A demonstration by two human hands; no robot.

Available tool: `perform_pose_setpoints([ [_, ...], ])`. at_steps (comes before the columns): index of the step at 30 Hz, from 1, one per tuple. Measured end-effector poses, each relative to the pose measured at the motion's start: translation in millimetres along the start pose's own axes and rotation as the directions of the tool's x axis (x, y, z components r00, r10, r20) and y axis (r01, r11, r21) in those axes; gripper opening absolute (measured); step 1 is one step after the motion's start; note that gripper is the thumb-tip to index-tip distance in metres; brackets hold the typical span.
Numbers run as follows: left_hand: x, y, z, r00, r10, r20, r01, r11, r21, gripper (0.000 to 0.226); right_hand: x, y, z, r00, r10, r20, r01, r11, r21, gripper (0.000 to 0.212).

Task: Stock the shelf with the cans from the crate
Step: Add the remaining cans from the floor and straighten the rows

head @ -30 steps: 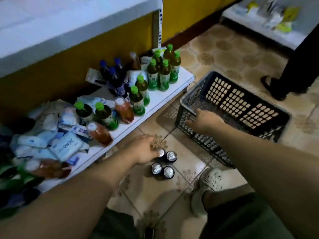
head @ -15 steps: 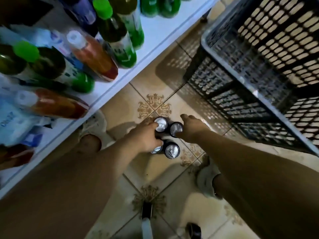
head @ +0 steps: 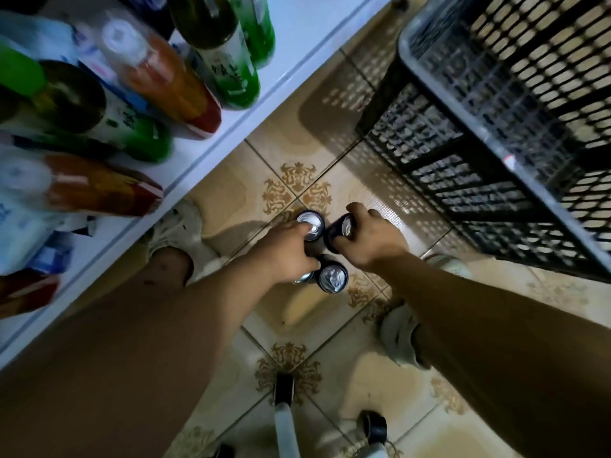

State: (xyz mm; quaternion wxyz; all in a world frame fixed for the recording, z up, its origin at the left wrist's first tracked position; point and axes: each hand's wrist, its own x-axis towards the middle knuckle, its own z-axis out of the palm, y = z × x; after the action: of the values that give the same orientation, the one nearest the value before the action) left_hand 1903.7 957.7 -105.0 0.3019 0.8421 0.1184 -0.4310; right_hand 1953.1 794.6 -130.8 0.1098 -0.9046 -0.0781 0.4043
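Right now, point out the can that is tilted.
The can gripped by the right hand: its top faces sideways, showing its dark side, while the others stand upright.

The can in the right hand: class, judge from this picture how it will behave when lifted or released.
The can is probably stiff: the right hand grips its side without visible denting. It leans off upright, so if released it may tip and, being round, roll on the smooth floor tiles. Its glossy side might slip.
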Motion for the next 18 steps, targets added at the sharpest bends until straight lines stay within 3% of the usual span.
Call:
perform_pose_setpoints([
  [5, -56, 40, -28, 0.989, 0.080, -0.124, -0.093, 0.991, -0.101, 0.086, -74, -14, -70, 0.979, -0.097, -0.177, 0.123, 0.982, 0.143, 0.071],
  [9, -123, 70, -59, 0.940, 0.163, -0.299, -0.240, 0.941, -0.239, 0.083, -141, -45, -130, 0.915, -0.190, -0.355, 0.287, 0.927, 0.243, 0.083],
  [12, -183, 88, -88, 0.861, 0.236, -0.450, -0.373, 0.895, -0.245, 0.094, -201, -74, -175, 0.822, -0.226, -0.522, 0.424, 0.855, 0.298, 0.077],
  [15, -244, 97, -117, 0.750, 0.293, -0.593, -0.477, 0.861, -0.178, 0.084, -253, -107, -211, 0.724, -0.234, -0.649, 0.551, 0.763, 0.339, 0.061],
  [18, -306, 96, -137, 0.641, 0.313, -0.700, -0.548, 0.826, -0.132, 0.080, -305, -146, -237, 0.623, -0.252, -0.740, 0.676, 0.651, 0.347, 0.059],
])
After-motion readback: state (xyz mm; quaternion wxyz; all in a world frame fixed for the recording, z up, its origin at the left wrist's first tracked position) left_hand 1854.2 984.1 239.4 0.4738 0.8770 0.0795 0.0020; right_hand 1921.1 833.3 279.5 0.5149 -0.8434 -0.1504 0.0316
